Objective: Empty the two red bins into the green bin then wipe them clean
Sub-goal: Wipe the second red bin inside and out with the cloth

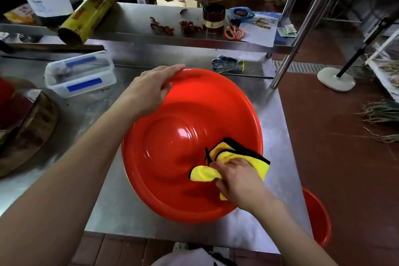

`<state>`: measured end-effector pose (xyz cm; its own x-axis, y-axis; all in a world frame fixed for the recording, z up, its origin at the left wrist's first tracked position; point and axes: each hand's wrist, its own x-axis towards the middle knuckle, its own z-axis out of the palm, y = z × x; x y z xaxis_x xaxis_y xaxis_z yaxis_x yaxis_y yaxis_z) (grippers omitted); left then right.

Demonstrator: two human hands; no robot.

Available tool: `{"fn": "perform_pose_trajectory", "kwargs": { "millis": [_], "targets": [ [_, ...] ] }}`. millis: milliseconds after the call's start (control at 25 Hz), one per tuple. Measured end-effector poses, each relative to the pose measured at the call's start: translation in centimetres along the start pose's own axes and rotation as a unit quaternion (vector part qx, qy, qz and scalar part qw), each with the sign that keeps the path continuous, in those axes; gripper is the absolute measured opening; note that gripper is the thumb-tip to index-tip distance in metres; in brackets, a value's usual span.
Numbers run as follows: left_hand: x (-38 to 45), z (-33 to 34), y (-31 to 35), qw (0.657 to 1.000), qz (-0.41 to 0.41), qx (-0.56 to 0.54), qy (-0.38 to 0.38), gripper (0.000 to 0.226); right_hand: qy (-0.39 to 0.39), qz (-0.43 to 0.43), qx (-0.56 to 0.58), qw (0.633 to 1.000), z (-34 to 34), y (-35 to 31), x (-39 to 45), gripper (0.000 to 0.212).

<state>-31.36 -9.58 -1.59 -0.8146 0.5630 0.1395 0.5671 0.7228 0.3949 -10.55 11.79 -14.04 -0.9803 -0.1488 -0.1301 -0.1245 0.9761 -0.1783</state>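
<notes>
On the stainless steel kitchen table (133,207) lies a round red plastic basin (172,136). The left hand (149,90) grips its far rim; the right hand (237,181) clutches a yellow black-edged cloth (235,153) inside it. Another red basin (317,218), seemingly floor-level, sits right of it.

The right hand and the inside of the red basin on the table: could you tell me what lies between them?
In the head view, a yellow cloth lies between the right hand and the red basin.

The basin (172,136) is glossy orange-red, as is the second bin (317,218) beside the table. The cloth (237,153) is yellow with black edging. The clear container (79,75) bears blue strips.
</notes>
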Motion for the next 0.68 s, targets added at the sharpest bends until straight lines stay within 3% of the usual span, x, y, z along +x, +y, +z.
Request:
{"fn": "perform_pose_trajectory", "kwargs": {
  "millis": [120,240,320,440,680],
  "targets": [
    [0.0,-0.2,0.2,1.0,0.017,0.023,-0.004,0.056,-0.129,0.011,0.005,0.992,-0.6,-1.9,1.4,0.049],
    [0.0,-0.6,-0.1,0.998,0.003,0.037,0.053,0.035,-0.185,-0.005,0.053,0.981,-1.5,-3.0,2.7,0.046],
    [-0.2,-0.7,-0.2,0.994,-0.008,0.058,0.09,0.028,-0.208,-0.005,-0.002,0.978,-1.6,-3.4,3.4,0.049],
    [-0.4,-0.7,0.0,0.991,0.003,0.084,0.105,0.029,-0.262,0.003,-0.081,0.962,-1.0,-3.4,4.5,0.067],
    [0.2,-0.5,0.2,0.986,0.013,0.113,0.121,0.031,-0.371,0.015,-0.037,0.928,0.9,-4.4,8.1,0.073]
  ]
}}
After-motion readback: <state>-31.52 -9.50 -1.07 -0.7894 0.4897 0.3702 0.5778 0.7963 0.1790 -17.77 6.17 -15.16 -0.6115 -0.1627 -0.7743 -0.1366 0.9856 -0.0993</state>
